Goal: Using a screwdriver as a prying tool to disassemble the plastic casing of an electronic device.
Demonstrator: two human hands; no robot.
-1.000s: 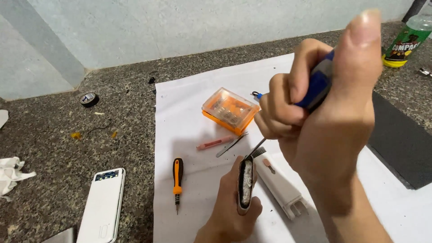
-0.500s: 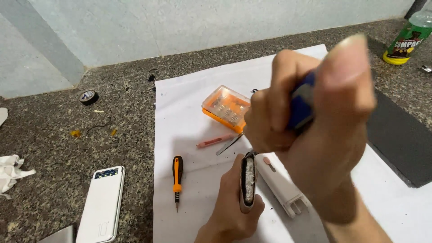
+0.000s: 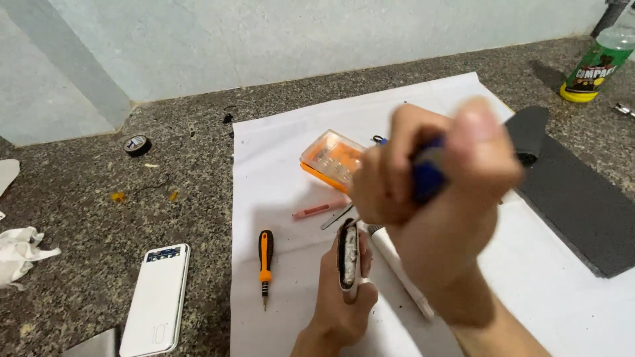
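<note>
— Two hands, what do they hold?
— Left hand clasps a slim grey device on edge, whitish inside, over the white sheet. Right hand, blurred, fists around a blue-handled tool.

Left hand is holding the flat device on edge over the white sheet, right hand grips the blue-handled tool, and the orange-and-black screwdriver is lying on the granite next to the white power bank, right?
Not quite. In the head view the orange-and-black screwdriver lies on the white sheet, just left of the left hand, not on the granite by the white power bank. The rest holds: flat device on edge, right hand gripping the blue-handled tool.
</note>
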